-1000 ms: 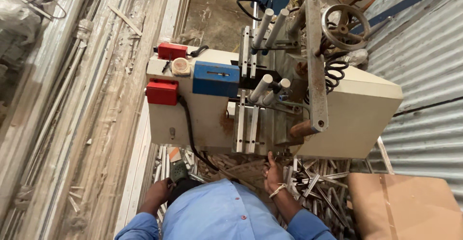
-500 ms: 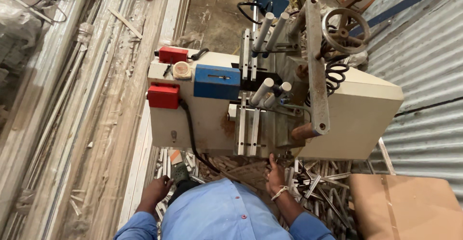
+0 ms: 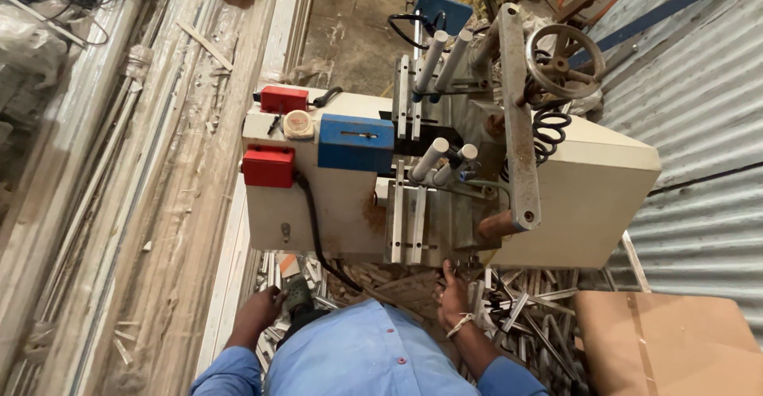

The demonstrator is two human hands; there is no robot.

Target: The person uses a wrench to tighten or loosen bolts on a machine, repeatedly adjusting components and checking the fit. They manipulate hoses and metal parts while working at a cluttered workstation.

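Left hand, at 7 o'clock, closed around a dark tool. Right hand, at 5 o'clock, fingers loosely spread, touching the machine's lower edge among metal offcuts; holds nothing.

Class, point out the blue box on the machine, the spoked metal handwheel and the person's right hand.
Blue box (image 3: 355, 142): head view, top face.
Spoked metal handwheel (image 3: 564, 62): head view, hub.
Right hand (image 3: 453, 294): head view, back of hand.
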